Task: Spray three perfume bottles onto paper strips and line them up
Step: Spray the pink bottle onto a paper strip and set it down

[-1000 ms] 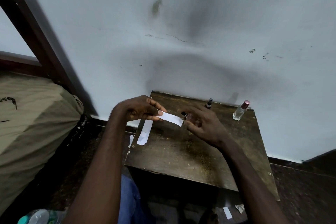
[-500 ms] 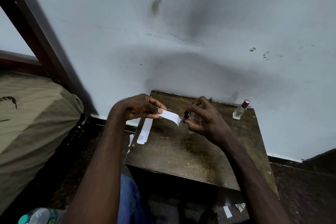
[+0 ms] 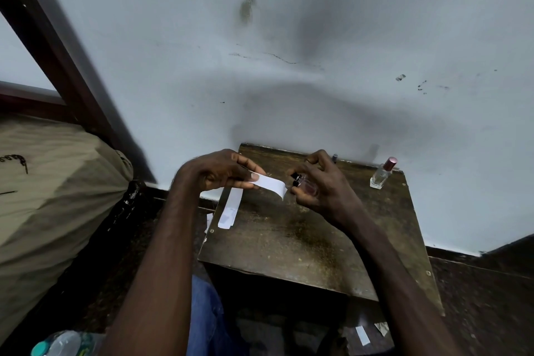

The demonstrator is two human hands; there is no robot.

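Stained pale wall (image 3: 318, 37) behind a worn wooden table (image 3: 289, 240); dark wooden frame (image 3: 57, 52) at left

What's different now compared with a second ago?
The right hand has turned and lifted its fingers, so the small bottle it grips now shows, black nozzle by the free end of the paper strip. The left hand still pinches that strip. The pink-capped bottle and the loose strip on the table have not moved.

The paper strip (image 3: 271, 183) at centre is white, as is the second strip (image 3: 231, 206) on the dark brown counter (image 3: 289, 240), which is mottled yellowish. The small bottle (image 3: 307, 185) looks pinkish with a black sprayer; the clear bottle (image 3: 382, 175) at right has a pink cap. The wall (image 3: 173, 66) is pale blue-grey, smudged dark.
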